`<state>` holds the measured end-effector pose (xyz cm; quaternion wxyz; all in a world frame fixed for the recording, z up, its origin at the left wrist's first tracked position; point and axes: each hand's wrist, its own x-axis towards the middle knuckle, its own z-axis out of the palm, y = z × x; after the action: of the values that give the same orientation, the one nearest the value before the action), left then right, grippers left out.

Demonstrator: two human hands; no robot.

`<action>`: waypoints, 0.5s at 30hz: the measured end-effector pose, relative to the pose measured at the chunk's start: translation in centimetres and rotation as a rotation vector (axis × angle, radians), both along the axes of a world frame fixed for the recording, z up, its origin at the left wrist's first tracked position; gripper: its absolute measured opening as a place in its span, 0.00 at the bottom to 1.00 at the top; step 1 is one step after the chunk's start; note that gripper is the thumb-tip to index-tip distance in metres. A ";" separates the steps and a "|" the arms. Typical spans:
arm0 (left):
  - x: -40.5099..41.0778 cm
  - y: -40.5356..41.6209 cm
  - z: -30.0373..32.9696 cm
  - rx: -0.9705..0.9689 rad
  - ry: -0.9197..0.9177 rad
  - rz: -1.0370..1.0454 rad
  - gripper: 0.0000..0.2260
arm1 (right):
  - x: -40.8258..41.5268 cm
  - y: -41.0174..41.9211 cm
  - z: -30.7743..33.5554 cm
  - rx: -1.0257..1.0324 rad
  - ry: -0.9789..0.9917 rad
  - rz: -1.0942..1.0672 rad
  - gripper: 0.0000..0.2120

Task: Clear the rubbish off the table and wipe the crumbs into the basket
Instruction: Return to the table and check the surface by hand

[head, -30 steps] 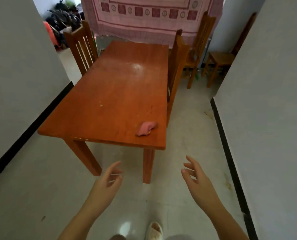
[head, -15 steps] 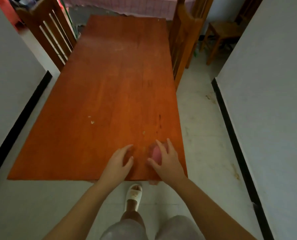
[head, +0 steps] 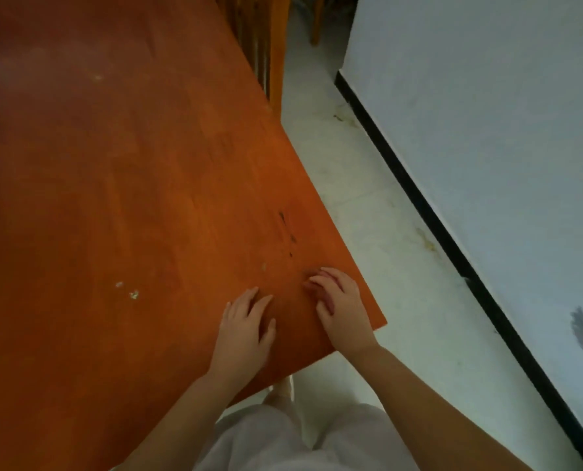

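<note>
The orange wooden table [head: 147,185] fills the left of the view. My right hand [head: 341,307] lies near the table's front right corner, its fingers curled over the pink cloth [head: 308,286]; only a sliver of the cloth shows beneath them. My left hand [head: 245,331] rests flat on the tabletop just to the left, fingers spread, holding nothing. Pale crumbs [head: 133,294] lie to the left of my hands, and a single crumb [head: 264,266] sits just beyond them. No basket is in view.
Dark marks [head: 288,229] streak the wood beyond my right hand. A wooden chair [head: 266,45] stands against the table's right side at the top. A white wall with a black skirting [head: 453,253] runs along the right, with a strip of pale floor between.
The view has tilted and moved closer over the table's front right corner. My right hand has curled down over the pink cloth, and my left hand has settled flat on the wood.
</note>
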<state>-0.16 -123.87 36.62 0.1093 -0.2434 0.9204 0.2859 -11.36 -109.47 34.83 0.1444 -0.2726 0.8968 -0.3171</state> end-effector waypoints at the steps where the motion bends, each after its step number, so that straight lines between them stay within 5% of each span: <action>1: -0.9 0.1 0.5 0.036 0.014 -0.038 0.21 | -0.2 0.8 0.7 -0.031 -0.007 -0.073 0.17; 8: -6.9 6.0 4.5 0.183 0.087 -0.465 0.21 | 1.7 12.5 5.0 -0.169 0.010 -0.614 0.17; 15: -5.7 20.7 5.7 0.334 0.074 -0.925 0.24 | 13.8 26.8 6.3 -0.297 0.012 -1.195 0.18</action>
<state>-5.83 -103.15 42.30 0.2295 0.2219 0.8768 0.3596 2.47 -82.71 41.16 -0.1028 0.2584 0.8415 -0.4632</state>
